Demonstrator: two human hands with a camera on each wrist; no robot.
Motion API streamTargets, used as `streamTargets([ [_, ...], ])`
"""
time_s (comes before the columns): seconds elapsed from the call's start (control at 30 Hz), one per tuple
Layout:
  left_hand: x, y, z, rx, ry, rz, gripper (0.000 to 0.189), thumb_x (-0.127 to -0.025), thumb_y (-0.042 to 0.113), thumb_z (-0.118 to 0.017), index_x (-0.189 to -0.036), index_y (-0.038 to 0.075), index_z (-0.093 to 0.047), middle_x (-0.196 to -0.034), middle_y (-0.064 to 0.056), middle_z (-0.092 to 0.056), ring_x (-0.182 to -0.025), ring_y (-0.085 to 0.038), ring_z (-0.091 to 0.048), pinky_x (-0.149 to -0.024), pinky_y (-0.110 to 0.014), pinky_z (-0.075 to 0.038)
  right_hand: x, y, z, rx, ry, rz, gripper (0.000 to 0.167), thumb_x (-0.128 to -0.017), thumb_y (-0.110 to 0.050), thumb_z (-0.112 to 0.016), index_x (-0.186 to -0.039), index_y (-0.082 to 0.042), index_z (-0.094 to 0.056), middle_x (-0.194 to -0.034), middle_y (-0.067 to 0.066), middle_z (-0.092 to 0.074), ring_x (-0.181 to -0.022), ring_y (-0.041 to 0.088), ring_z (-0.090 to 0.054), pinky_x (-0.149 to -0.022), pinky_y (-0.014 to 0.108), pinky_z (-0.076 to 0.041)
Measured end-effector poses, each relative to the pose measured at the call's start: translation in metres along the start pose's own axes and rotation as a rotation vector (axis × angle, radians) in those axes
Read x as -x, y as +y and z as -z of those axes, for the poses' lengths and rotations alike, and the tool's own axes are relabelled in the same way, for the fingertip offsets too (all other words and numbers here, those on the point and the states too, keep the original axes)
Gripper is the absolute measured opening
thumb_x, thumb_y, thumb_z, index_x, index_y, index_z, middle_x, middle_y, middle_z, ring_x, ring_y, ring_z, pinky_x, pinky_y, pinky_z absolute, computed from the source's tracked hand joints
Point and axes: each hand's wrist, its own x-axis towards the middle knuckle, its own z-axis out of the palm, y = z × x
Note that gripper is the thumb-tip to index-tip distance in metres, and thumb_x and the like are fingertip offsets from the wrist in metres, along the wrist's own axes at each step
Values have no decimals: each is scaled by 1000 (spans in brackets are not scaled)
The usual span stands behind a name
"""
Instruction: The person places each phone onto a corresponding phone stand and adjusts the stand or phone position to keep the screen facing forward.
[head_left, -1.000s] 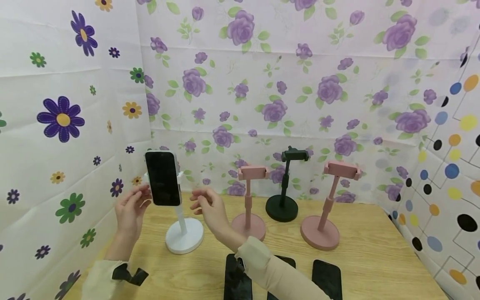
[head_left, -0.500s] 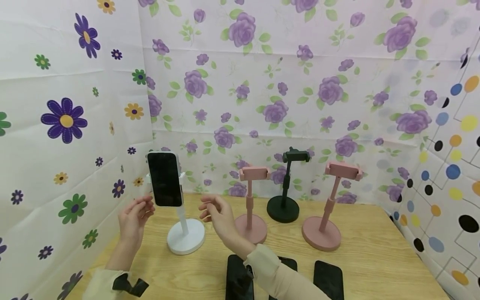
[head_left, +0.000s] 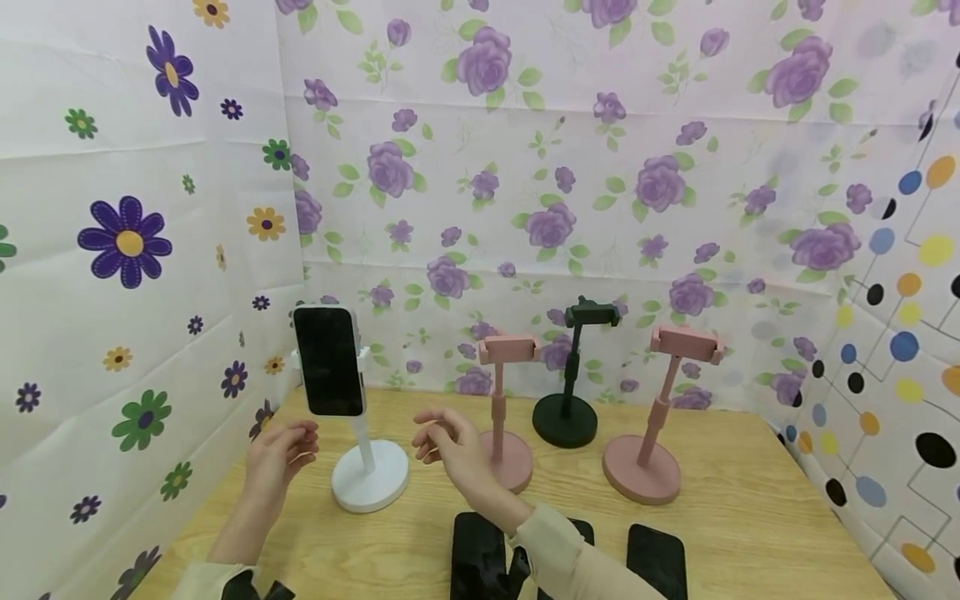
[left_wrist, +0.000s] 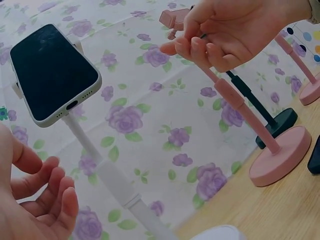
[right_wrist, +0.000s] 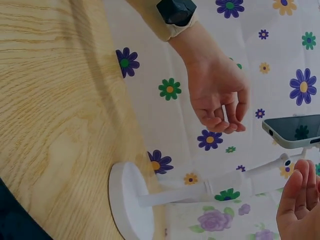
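A smartphone (head_left: 328, 360) with a dark screen and pale case sits upright, slightly tilted, in the clamp of a white phone stand (head_left: 371, 479). My left hand (head_left: 279, 454) hovers left of the stand, below the phone's lower corner, fingers loosely bent and holding nothing. On the other side, my right hand (head_left: 459, 457) hangs in the air between the white stand and a pink phone stand (head_left: 512, 458), also holding nothing. Neither hand touches the phone; the left wrist view shows a gap between my left fingers (left_wrist: 65, 200) and the phone's bottom edge.
Behind stands a black phone stand (head_left: 565, 419), and to the right a second pink phone stand (head_left: 642, 468); their clamps hold no phone. Several dark phones lie at the front, including one (head_left: 477, 554) on the left and one (head_left: 657, 558) on the right. Patterned cloth walls (head_left: 225, 350) surround the table.
Both hands have moved down and away from the phone, the right hand also to the right. The left fingers were beside the phone's edge and are now below it. The phone stays in its stand.
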Motion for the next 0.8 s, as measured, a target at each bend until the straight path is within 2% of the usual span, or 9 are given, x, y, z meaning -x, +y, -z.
streamTargets([
  [0.2,2,-3,4,-49,-43,49,31,-101,13,-46,-84,20,-71,-79,12,-65,-73,-3,-62,-70,-18,-54,6,4,7,-8,-42,-14,25,-103,-11,-42,-120,-2,-58,-94,22,-64,-74,7,-62,-70,22,-54],
  [0.33,3,-4,7,-167,-105,87,23,-101,14,-46,-99,9,-68,-82,11,-64,-76,-3,-62,-73,-20,-54,10,7,10,-4,-62,-15,26,-104,-13,-41,-121,-1,-57,-94,20,-64,-74,7,-63,-72,24,-55],
  [0.43,2,-7,7,-257,-169,110,26,-102,15,-45,-112,-2,-62,-85,10,-63,-78,-4,-61,-73,-21,-53,13,7,13,-3,-64,-25,26,-103,-12,-42,-121,-2,-58,-93,16,-65,-73,7,-63,-71,24,-55],
  [0.53,1,-10,7,-305,-237,124,31,-102,16,-47,-118,-9,-56,-89,8,-63,-81,-4,-61,-75,-22,-53,16,8,14,-2,-56,-48,25,-102,-10,-43,-120,-2,-58,-89,8,-65,-72,8,-62,-69,24,-55],
  [0.67,-1,-12,7,-362,-359,134,36,-102,20,-49,-121,-10,-54,-95,6,-63,-86,-6,-61,-78,-23,-54,19,10,17,0,-46,-93,24,-101,-8,-43,-119,0,-57,-86,2,-64,-71,9,-62,-69,26,-55],
  [0.8,-3,-13,6,-407,-496,112,40,-103,25,-48,-121,-11,-53,-99,3,-62,-91,-10,-60,-80,-23,-53,22,11,20,2,-45,-134,24,-101,-8,-44,-120,1,-57,-86,3,-65,-71,9,-62,-69,27,-55],
])
